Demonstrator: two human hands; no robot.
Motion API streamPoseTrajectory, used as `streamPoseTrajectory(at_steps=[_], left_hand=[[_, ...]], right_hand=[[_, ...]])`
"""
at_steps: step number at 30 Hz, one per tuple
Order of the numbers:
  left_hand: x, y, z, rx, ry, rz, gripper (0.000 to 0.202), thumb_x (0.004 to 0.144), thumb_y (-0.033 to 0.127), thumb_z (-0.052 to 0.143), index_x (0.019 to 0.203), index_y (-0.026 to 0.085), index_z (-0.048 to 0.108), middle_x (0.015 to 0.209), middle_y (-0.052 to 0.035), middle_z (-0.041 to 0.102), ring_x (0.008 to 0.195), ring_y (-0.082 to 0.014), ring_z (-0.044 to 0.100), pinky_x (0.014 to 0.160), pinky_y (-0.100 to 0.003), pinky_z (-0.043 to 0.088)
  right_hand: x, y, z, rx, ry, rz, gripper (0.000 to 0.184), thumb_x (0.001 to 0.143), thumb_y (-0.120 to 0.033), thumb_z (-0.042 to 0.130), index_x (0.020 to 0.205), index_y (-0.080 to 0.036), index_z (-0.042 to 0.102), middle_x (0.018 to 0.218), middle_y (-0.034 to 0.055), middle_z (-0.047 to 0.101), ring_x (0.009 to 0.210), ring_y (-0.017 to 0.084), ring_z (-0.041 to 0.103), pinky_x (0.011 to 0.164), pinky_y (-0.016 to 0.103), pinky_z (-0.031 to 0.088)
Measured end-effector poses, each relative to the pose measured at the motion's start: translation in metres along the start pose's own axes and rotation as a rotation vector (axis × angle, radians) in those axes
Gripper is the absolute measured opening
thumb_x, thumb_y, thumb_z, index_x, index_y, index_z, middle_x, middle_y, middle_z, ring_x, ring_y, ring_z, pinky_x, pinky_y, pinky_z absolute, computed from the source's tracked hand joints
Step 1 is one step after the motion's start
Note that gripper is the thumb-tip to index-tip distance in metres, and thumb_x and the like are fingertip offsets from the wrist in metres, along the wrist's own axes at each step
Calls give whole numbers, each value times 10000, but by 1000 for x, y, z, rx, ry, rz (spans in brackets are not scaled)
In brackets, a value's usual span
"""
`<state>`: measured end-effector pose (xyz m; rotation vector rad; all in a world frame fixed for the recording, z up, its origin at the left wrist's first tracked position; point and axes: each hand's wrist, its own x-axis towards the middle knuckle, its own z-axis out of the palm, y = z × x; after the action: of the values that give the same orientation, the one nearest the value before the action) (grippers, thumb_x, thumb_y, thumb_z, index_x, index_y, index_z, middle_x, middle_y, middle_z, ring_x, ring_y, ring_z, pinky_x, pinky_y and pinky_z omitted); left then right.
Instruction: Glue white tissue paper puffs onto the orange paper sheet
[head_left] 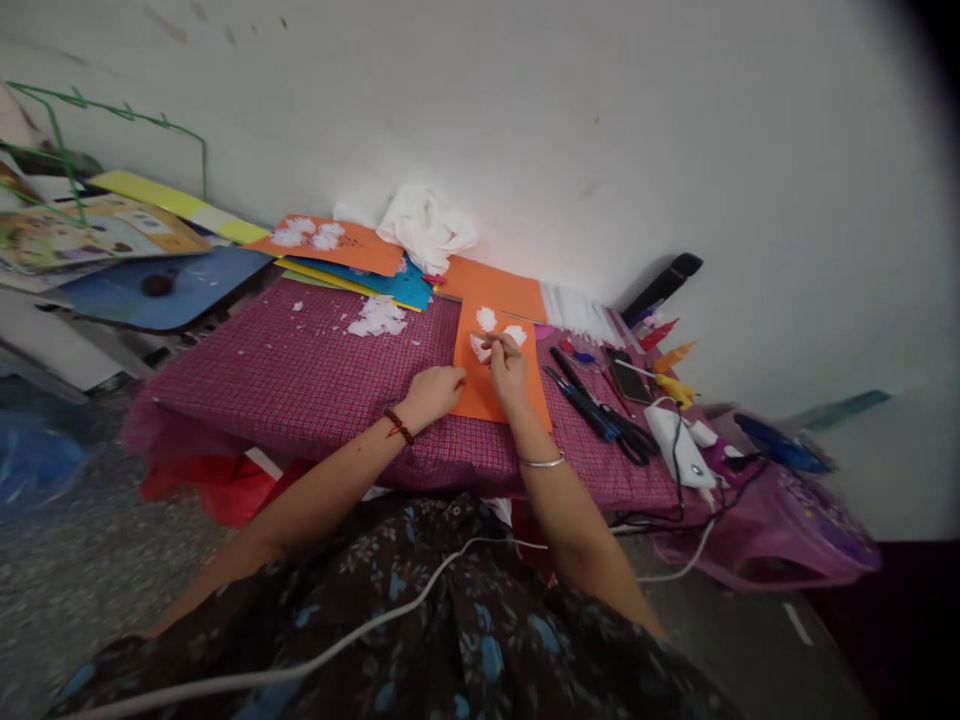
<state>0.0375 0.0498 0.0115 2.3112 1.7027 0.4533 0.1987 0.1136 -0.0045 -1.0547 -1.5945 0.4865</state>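
An orange paper sheet (487, 400) lies on the cloth-covered table in front of me, with white fluffy-looking patches (486, 318) on its upper part. My right hand (510, 375) is closed around a thin tan stick (499, 340), held like a pencil over one patch; I cannot tell whether it is a pencil or a brush. My left hand (436, 392) is curled, its fingertips at the sheet's left edge. White paper scraps (377, 316) lie on the cloth to the left. Another orange sheet (375, 250) with white patches rests on coloured papers behind them.
Scissors (634, 435), a phone (628, 375), a white power bank-like box (679, 445) and cables crowd the table's right side. A crumpled white cloth (427, 225) sits against the wall. A blue stool-like surface (180, 285) stands left. A white cable crosses my lap.
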Motion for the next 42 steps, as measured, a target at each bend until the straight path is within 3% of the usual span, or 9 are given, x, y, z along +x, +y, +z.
streamPoseTrajectory(at_steps=[7, 12, 17, 24, 42], left_hand=[[0, 1, -2, 31, -8, -10, 292, 983, 216, 458, 1050, 207, 742, 1082, -98, 777, 1015, -247, 729, 867, -324, 534], [-1, 2, -2, 35, -4, -15, 300, 985, 212, 455, 1070, 206, 742, 1109, -95, 777, 1026, -248, 730, 876, -325, 534], [-1, 2, -2, 34, -7, -18, 294, 980, 212, 465, 1082, 214, 741, 1103, -91, 779, 1025, -249, 732, 864, -323, 538], [-1, 3, -3, 30, -15, -25, 289, 977, 205, 475, 1082, 220, 743, 1119, -82, 778, 1037, -234, 728, 885, -308, 533], [-1, 3, -5, 8, -26, -30, 294, 976, 208, 485, 1108, 225, 748, 1138, -77, 778, 1062, -229, 726, 936, -306, 530]], right_hand=[[-3, -6, -4, -117, 4, 50, 215, 910, -358, 466, 803, -225, 595, 810, 64, 711, 762, 214, 659, 731, 331, 486], [-1, -4, -5, -128, 38, 66, 237, 926, -345, 405, 840, -226, 590, 798, 52, 700, 731, 204, 656, 695, 315, 479], [-1, -4, -1, -97, -6, 31, 295, 936, -392, 390, 942, -221, 630, 941, 63, 730, 830, 191, 683, 752, 304, 511], [-1, -3, -5, -173, 21, 96, 231, 906, -376, 417, 763, -243, 541, 759, 55, 717, 697, 214, 638, 703, 323, 469], [3, -3, -9, -159, 71, 109, 207, 899, -354, 422, 805, -235, 563, 750, 38, 662, 722, 212, 634, 722, 322, 479]])
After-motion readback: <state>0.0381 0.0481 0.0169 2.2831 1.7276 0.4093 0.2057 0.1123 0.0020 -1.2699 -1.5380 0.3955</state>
